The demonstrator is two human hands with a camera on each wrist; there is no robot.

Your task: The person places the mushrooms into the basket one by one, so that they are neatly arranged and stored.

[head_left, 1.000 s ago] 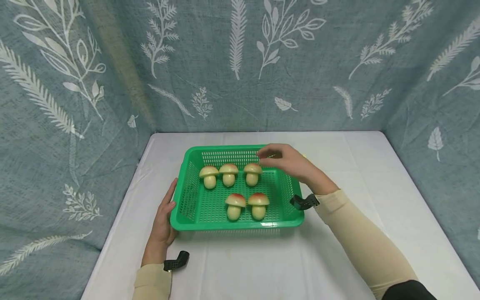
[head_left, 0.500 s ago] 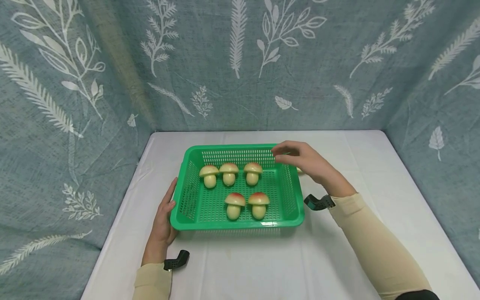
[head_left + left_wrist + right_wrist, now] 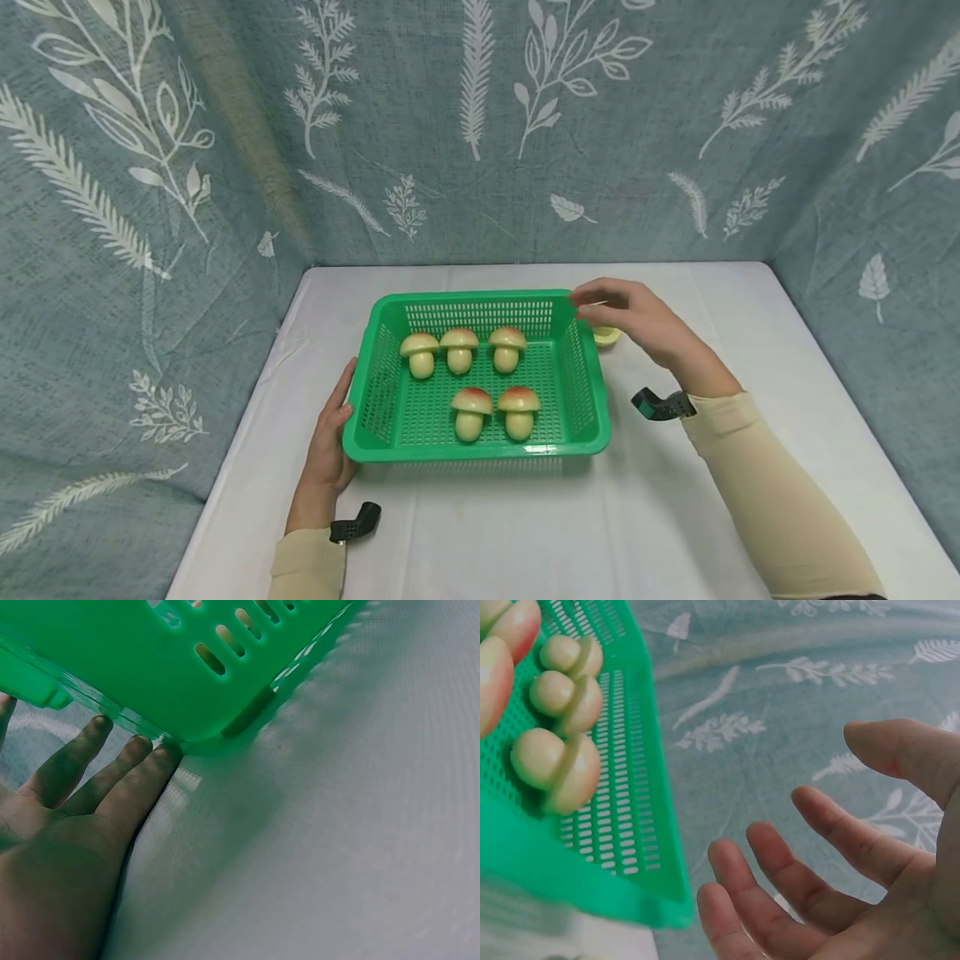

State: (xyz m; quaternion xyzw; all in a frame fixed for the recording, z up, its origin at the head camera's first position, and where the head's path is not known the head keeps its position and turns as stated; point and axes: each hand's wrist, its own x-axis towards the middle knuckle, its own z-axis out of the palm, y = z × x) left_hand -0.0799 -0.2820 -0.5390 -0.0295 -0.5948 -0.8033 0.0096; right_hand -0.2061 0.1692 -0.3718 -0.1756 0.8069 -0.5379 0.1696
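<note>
A green plastic basket (image 3: 480, 452) with slotted walls stands mid-table, holding toy mushrooms with pale stems and reddish-topped caps. Three, including one mushroom (image 3: 507, 348), line the far side; two, including another mushroom (image 3: 519, 413), lie nearer the front. My left hand (image 3: 326, 442) rests against the basket's left side, its fairly straight fingertips (image 3: 139, 746) touching the wall in the left wrist view. Over the basket's far right corner hovers my right hand (image 3: 637, 321), fingers spread and holding nothing in the right wrist view. A yellowish round thing (image 3: 607, 336) peeks out beneath it, partly hidden.
A white cloth (image 3: 465, 525) covers the table. Grey-green curtains (image 3: 450, 208) with white leaf prints hang at the back and both sides. Each wrist wears a black camera mount (image 3: 663, 405).
My right hand has moved right, from above the basket's interior to its far right corner, uncovering the yellowish thing beside the basket. The left hand and mushrooms stay in place.
</note>
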